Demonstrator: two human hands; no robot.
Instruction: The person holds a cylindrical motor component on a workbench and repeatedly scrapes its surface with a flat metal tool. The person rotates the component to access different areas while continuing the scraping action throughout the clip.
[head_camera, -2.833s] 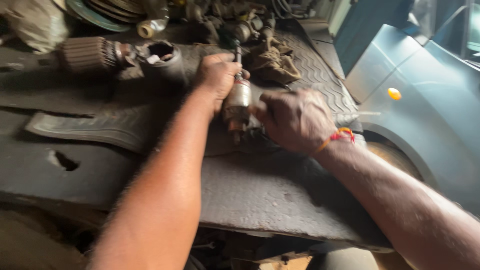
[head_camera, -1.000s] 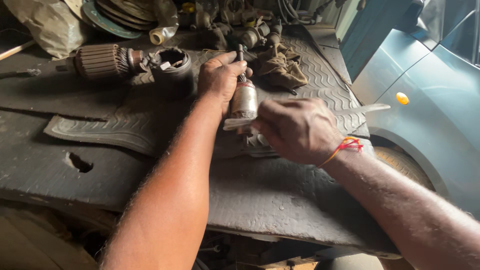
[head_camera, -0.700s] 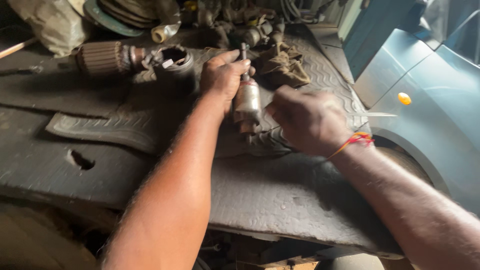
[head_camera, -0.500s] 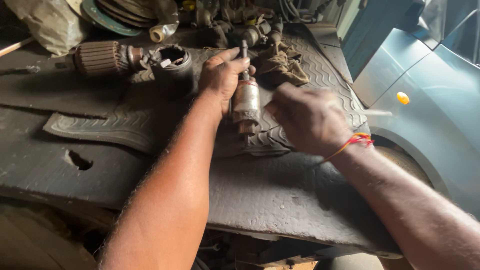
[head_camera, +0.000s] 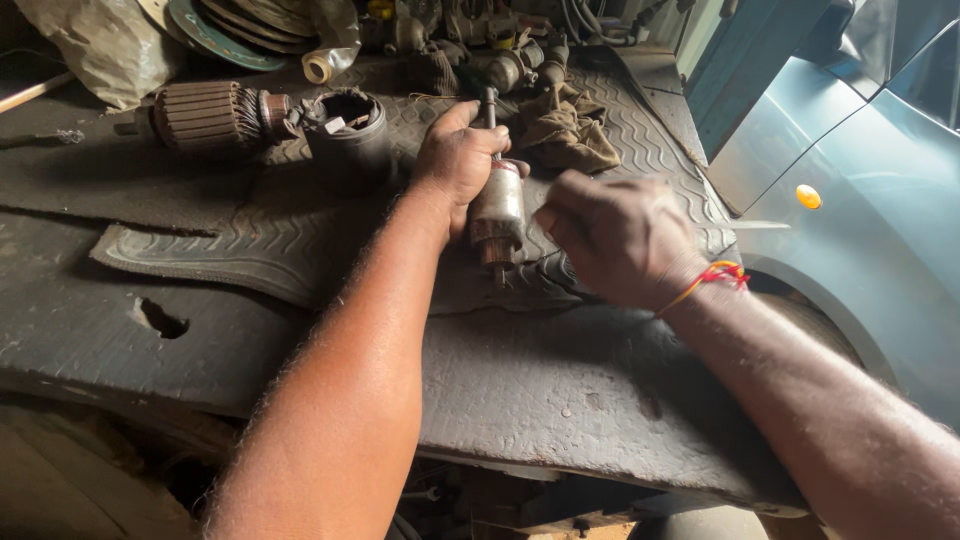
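Your right hand (head_camera: 620, 240) is blurred, so its grip is unclear. Your left hand (head_camera: 462, 160) hides part of the armature (head_camera: 497, 212). The top edge cuts the clutter.

Left forearm reaching far from the near edge, left hand (head_camera: 458, 160) curled shut in a grip, right hand (head_camera: 617, 238) just beside it, loosely fisted, blurred, right forearm entering from near right

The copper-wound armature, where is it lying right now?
The armature lies at the upper left of the head view on the dark rubber mat, just left of the black cylindrical housing.
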